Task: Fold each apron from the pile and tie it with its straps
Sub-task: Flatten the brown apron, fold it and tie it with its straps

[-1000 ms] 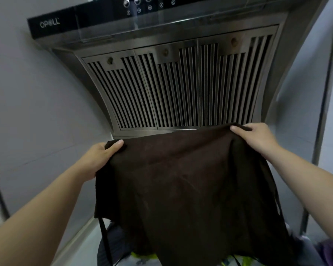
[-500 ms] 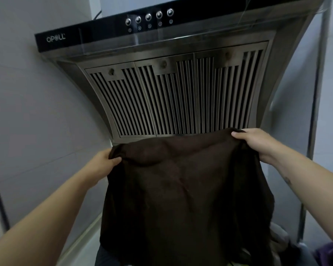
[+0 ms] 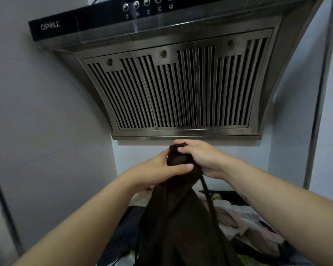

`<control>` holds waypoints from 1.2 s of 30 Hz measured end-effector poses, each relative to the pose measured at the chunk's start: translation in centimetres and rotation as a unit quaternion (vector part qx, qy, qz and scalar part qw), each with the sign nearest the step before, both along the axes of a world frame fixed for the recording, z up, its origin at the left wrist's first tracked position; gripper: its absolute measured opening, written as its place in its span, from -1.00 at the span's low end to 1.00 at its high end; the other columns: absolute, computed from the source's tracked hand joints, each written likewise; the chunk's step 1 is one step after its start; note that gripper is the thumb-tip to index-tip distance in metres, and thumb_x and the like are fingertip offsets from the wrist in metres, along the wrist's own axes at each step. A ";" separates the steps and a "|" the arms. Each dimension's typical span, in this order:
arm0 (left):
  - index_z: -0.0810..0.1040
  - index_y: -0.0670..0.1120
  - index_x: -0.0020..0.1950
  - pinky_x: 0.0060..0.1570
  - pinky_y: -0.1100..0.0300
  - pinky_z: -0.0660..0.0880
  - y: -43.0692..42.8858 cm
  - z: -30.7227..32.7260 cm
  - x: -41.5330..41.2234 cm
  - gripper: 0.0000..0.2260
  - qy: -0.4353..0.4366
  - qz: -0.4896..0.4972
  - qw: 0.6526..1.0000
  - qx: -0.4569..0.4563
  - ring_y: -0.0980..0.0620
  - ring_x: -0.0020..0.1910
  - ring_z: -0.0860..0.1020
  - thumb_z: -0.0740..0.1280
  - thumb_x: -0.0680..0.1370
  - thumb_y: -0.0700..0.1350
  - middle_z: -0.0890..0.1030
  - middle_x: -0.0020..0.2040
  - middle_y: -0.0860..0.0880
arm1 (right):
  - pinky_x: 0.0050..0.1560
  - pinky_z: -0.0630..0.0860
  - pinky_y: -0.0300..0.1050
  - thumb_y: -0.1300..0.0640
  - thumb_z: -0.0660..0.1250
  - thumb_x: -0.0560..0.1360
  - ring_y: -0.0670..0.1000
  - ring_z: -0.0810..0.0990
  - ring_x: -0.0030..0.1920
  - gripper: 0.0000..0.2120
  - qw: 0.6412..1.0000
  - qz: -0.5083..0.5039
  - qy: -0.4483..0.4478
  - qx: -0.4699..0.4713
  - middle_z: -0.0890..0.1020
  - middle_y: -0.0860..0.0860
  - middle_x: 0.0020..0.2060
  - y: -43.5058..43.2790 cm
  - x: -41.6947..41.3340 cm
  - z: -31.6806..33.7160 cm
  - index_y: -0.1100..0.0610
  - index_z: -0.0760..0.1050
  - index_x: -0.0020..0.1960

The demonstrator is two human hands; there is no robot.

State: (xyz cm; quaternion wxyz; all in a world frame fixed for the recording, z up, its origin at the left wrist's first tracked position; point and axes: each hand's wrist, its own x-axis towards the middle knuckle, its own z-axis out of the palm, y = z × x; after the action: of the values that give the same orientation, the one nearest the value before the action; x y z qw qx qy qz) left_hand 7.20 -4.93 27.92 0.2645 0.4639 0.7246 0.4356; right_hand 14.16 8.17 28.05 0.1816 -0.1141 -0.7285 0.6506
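Note:
A dark brown apron point(image 3: 181, 227) hangs folded in half lengthwise in front of me, its top corners brought together. My left hand point(image 3: 161, 173) and my right hand point(image 3: 200, 158) both grip those corners, touching each other just below the range hood. A thin dark strap point(image 3: 208, 198) dangles from the top down the apron's right side. The pile of other aprons point(image 3: 244, 219), in pale and dark fabrics, lies below and behind the hanging cloth, partly hidden by it.
A steel range hood point(image 3: 171, 89) with slatted filters and a black control panel point(image 3: 104, 18) hangs straight ahead above my hands. Grey tiled walls point(image 3: 37, 121) close in left and right. A vertical metal pipe point(image 3: 319, 96) runs down the right.
My hands, which held the apron spread wide by its top corners, have come together at the centre, folding the apron in half. The view has tilted slightly down.

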 end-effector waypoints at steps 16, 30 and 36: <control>0.56 -0.13 -0.09 -0.10 0.12 0.44 -0.1 2.5 -4.4 -0.79 -0.110 0.127 0.979 0.113 -0.08 -0.18 0.52 0.12 0.52 -0.23 0.57 -0.19 -0.14 | 0.10 0.53 -0.10 0.24 0.38 0.42 0.12 0.49 0.19 -0.15 0.982 -0.032 -0.088 0.163 0.38 0.08 0.33 3.4 -1.5 -3.4 -0.11 -0.02 0.53; 0.57 -0.14 0.06 -0.13 0.19 0.56 -2.8 0.0 -7.7 -0.80 -0.192 0.159 0.964 0.088 0.05 -0.15 0.67 0.18 0.62 -0.10 0.70 -0.07 -0.07 | 0.23 0.32 0.02 0.03 0.22 0.43 0.04 0.45 -0.05 -0.81 0.884 -0.200 0.101 0.409 0.47 -0.02 -0.28 5.8 -2.9 0.7 -0.01 0.39 -0.35; 0.58 -0.19 0.08 -0.12 0.13 0.56 -2.1 -4.9 -7.4 -0.69 -0.322 0.208 0.922 0.060 -0.05 -0.15 0.64 0.20 0.61 0.02 0.68 -0.10 -0.14 | 0.12 0.34 -0.32 -0.04 0.20 0.59 -0.02 0.47 0.24 -0.46 0.937 0.003 -0.194 0.290 0.46 0.01 0.29 6.8 -2.6 -7.4 0.09 0.16 0.50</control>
State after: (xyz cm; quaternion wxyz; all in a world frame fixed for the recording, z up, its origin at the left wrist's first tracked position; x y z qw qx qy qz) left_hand -0.20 -7.06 23.00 0.3588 0.1530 0.6532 0.6490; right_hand 11.51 14.98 20.67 0.0603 -0.1782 -0.9071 0.3766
